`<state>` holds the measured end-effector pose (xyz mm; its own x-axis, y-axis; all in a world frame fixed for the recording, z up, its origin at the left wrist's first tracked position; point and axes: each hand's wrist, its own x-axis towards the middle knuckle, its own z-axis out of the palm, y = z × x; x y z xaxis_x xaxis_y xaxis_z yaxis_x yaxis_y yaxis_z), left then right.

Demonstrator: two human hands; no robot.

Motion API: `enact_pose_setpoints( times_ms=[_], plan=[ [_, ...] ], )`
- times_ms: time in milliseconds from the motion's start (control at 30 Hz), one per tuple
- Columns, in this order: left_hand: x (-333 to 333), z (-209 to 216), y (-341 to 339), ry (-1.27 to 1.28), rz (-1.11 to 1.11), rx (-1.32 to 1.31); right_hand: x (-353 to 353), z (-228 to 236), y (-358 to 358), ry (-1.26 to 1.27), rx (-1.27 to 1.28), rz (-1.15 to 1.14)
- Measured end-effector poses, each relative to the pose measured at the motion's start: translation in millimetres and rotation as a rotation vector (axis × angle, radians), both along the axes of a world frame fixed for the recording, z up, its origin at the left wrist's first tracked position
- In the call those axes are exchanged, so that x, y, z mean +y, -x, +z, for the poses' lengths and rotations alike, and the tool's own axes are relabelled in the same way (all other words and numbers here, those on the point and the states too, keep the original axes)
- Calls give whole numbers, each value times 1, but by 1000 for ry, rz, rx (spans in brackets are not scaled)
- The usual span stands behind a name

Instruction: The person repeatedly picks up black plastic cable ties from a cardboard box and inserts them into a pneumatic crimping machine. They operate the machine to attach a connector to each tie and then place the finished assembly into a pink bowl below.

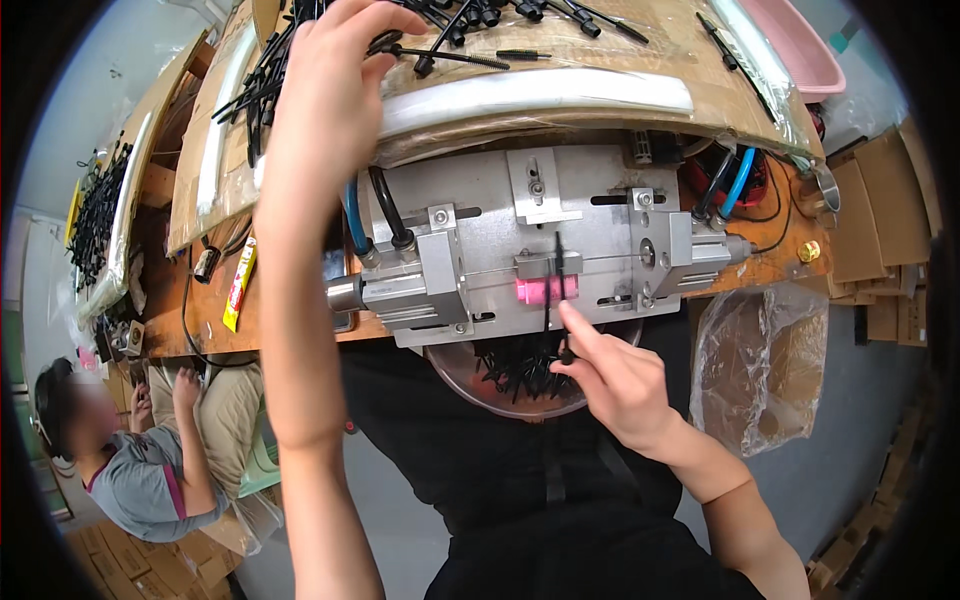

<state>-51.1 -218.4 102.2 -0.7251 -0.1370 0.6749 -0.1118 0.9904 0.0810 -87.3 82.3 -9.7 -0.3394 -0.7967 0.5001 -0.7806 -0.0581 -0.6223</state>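
Stretched forward over the cardboard-covered stand, my left hand [340, 80] has its fingers curled around the end of a thin black rod [455, 58] with a ribbed or bristled tip. My right hand [620, 385] pinches another slim black rod [560, 265], its index finger lying along it. That rod points forward over the small metal block [549, 264] and a bright pink piece [546, 290] in the middle of the metal fixture [500, 220]. Below the fixture's front edge, a clear round bowl [455, 375] holds a heap of similar black pieces, partly hidden by my right hand.
Silver cylinders [415, 285] with black and blue hoses flank the fixture. More black rods [590, 15] lie on the cardboard [640, 55]. A pink basin [795, 45] stands far right, above a clear plastic bag [760, 370]. A seated person [150, 470] works at left.
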Motion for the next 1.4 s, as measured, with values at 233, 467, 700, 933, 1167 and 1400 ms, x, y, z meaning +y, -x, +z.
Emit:
enact_pose_setpoints(
  times_ms=[233, 467, 700, 933, 1167, 1400],
  plan=[
    [-1, 4, -2, -429, -55, -190, -6, -1, 10, -96, 31, -14],
    [11, 11, -51, -346, -92, -265, -69, 90, 90, 139, 483, -172],
    [148, -47, -85, -304, 34, -181, -138, 141, 169, -463, 415, -275],
    [206, -105, -73, -227, 110, -296, -86, 180, 157, -89, -362, 42],
    [205, -93, -62, -342, 121, -396, -20, 138, 95, 211, -287, -158],
    [120, -31, -30, -270, 79, 14, 9, 17, 12, 76, -26, -76]
  ],
)
